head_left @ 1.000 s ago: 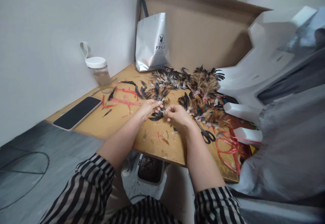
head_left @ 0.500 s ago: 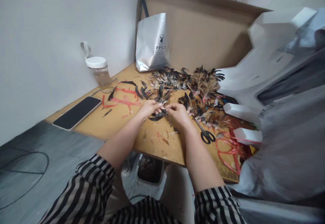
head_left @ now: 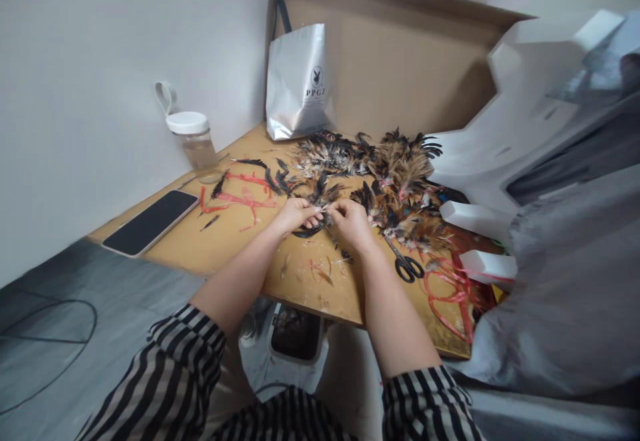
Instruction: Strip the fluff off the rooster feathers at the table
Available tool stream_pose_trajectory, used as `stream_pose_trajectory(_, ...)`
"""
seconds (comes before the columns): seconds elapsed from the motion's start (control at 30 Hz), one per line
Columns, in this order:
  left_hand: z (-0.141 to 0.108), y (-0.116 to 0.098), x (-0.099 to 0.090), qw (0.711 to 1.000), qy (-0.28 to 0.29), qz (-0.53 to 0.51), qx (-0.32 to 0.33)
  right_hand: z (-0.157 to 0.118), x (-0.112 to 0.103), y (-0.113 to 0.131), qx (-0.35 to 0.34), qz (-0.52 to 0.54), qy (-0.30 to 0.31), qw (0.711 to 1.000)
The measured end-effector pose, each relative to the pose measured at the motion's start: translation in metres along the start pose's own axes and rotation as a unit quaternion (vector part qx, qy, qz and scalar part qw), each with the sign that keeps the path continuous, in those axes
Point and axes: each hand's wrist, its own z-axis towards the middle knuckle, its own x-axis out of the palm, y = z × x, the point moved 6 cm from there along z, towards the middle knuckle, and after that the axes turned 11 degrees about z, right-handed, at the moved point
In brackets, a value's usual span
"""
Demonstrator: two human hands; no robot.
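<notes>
My left hand (head_left: 299, 214) and my right hand (head_left: 349, 223) meet near the middle of the table, fingertips almost touching. Between them is a small bunch of dark and brown feathers (head_left: 321, 192), its quill ends at my fingertips. My left thumb and fingers are closed on the feathers. The right fingers are pinched at the quill ends; what lies inside that pinch is too small to make out. Just beyond my hands spread heaps of black and brown feathers (head_left: 400, 161). Black-handled scissors (head_left: 409, 268) lie right of my right forearm.
Red plastic strips (head_left: 245, 199) lie at the left, with more red strips (head_left: 450, 294) at the right edge. A phone (head_left: 151, 222), a lidded bottle (head_left: 195, 144) and a silver bag (head_left: 297, 84) stand or lie around the tabletop (head_left: 225, 248). Below it sits a bin (head_left: 296, 334).
Both hands stay at the same spot with the feathers. The fingers of my right hand have shifted slightly, and the view has moved a little.
</notes>
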Motion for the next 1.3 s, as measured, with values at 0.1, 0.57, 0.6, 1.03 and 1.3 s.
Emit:
stream_pose_trajectory(0.1, 0.0, 0.0, 0.001, 1.0, 0.006, -0.002, -0.005, 0.0, -0.001, 0.003, -0.013, -0.032, -0.001, 0.999)
stream_pose_trajectory(0.57, 0.001, 0.005, 0.002, 0.999, 0.027, -0.019, -0.003, -0.001, 0.0, 0.007, -0.048, -0.096, 0.022, 0.994)
stream_pose_trajectory(0.6, 0.001, 0.005, 0.002, 0.999, 0.029, -0.022, -0.003, -0.001, 0.0, 0.007, -0.048, -0.099, 0.021, 0.994)
stream_pose_trajectory(1.03, 0.001, 0.004, 0.007, 0.998, 0.039, 0.045, 0.006, -0.001, 0.002, 0.009, -0.044, -0.066, 0.005, 0.997)
stream_pose_trajectory(1.3, 0.004, 0.004, -0.003, 1.0, -0.005, -0.017, 0.016, 0.002, -0.028, -0.015, 0.049, 0.072, -0.198, 0.976)
